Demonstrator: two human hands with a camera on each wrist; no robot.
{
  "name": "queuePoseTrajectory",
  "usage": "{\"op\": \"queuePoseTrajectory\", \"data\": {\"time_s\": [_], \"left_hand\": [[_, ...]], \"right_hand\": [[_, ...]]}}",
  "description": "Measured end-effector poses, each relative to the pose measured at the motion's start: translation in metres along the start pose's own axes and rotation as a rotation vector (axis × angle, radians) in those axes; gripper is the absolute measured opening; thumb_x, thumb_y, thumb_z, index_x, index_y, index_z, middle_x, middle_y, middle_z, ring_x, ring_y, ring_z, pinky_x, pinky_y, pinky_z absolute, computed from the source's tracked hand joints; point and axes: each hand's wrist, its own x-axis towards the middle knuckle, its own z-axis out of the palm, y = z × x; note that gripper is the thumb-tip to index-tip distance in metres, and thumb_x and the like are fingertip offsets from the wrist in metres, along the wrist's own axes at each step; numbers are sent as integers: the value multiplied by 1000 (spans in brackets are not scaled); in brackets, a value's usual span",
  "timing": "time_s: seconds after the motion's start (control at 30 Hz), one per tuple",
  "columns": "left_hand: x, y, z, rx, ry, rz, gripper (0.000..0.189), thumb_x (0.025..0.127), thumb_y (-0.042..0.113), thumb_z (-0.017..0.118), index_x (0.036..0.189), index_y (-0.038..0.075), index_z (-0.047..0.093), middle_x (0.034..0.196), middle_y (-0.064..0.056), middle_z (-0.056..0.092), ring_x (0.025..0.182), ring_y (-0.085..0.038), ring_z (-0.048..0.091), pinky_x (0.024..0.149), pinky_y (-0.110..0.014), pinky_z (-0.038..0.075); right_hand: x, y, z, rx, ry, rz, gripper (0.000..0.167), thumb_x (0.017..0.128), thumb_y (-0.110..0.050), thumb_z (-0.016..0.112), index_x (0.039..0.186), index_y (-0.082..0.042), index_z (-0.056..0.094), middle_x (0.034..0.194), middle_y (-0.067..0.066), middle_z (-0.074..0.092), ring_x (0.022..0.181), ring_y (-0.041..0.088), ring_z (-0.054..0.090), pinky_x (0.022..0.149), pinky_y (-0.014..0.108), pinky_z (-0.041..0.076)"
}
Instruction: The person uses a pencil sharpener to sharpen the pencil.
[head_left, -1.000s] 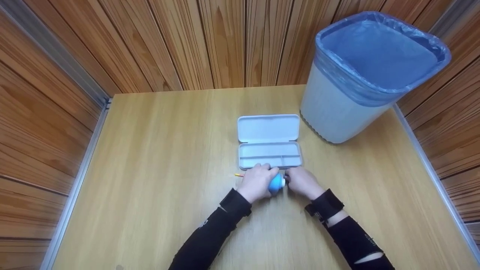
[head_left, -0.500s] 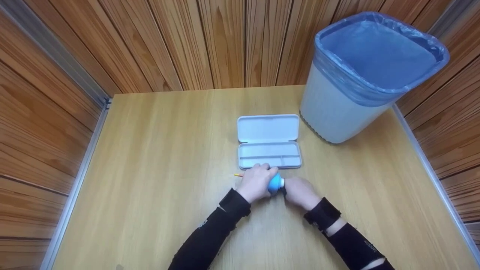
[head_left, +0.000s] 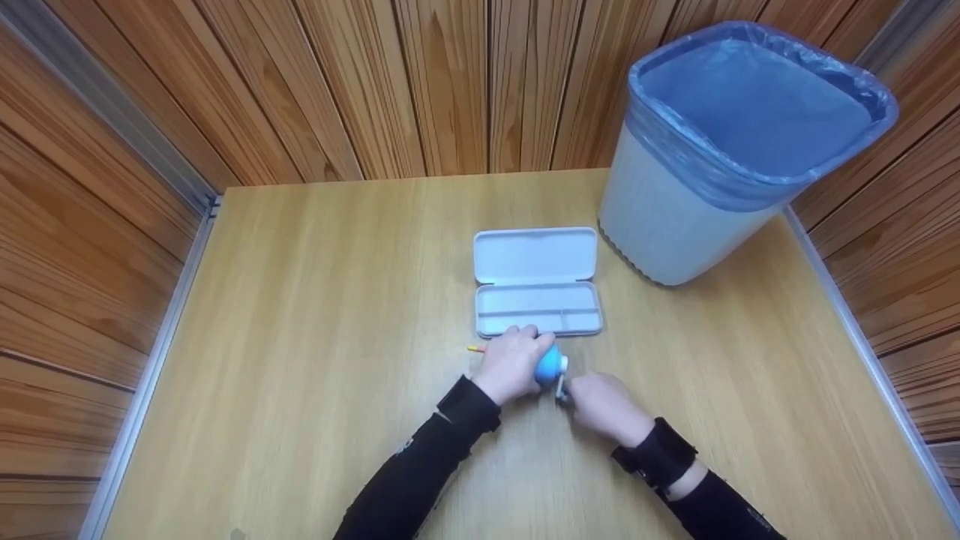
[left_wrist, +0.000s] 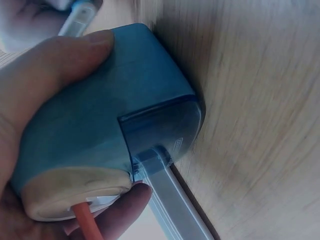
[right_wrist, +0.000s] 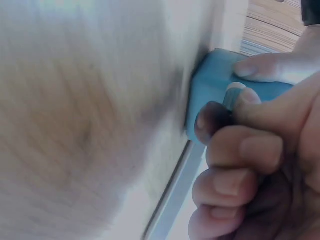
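My left hand [head_left: 511, 366] grips a blue hand-crank pencil sharpener [head_left: 550, 364] from above, holding it on the table. In the left wrist view, an orange pencil [left_wrist: 87, 222] sticks out of the hole in the sharpener's pale front; its tip is hidden inside. To the right of the sharpener, my right hand [head_left: 604, 405] pinches the end of the crank handle [head_left: 560, 386] between thumb and forefinger, as the right wrist view shows. The crank points toward the near side. Just beyond the left hand lies a pale pencil case [head_left: 535, 256], lid raised and compartments bare.
A white bin [head_left: 675, 217] lined with a blue bag stands at the back right of the wooden table [head_left: 337, 300]. Wood-panelled walls [head_left: 390, 82] enclose the back and sides.
My right hand has moved toward the near side with the crank, which now points nearer. The left hand, sharpener and pencil have stayed in place.
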Motion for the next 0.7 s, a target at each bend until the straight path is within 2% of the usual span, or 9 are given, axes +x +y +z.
{"op": "queuePoseTrajectory", "data": {"time_s": [0.1, 0.27, 0.4, 0.7], "left_hand": [[-1, -1, 1, -1, 13, 5, 63, 68, 31, 90, 122, 21, 61, 110, -4, 67, 94, -24, 63, 72, -35, 56], [-3, -2, 1, 6, 40, 15, 62, 67, 32, 90, 121, 20, 61, 109, -4, 67, 94, -24, 63, 72, -36, 56], [-3, -1, 0, 7, 28, 11, 62, 68, 33, 90, 122, 21, 61, 111, -4, 67, 96, -23, 63, 75, -36, 56], [-1, 0, 0, 3, 3, 7, 61, 70, 31, 89, 122, 21, 60, 112, -3, 67, 96, -23, 63, 76, -34, 56]], "right_hand": [[-4, -3, -3, -2, -13, 8, 21, 71, 8, 65, 64, -8, 54, 58, -2, 41, 53, 16, 37, 49, 33, 34], [-10, -5, -8, -21, 46, -30, 17, 79, 3, 69, 67, -6, 59, 58, 1, 49, 52, 15, 40, 47, 32, 35], [-12, -6, -11, -36, 86, -61, 18, 83, -3, 71, 69, -6, 61, 58, 2, 53, 51, 14, 42, 46, 31, 36], [-15, -8, -21, -47, 115, -83, 20, 86, -10, 72, 70, -5, 61, 56, 3, 53, 50, 14, 44, 46, 30, 35]]}}
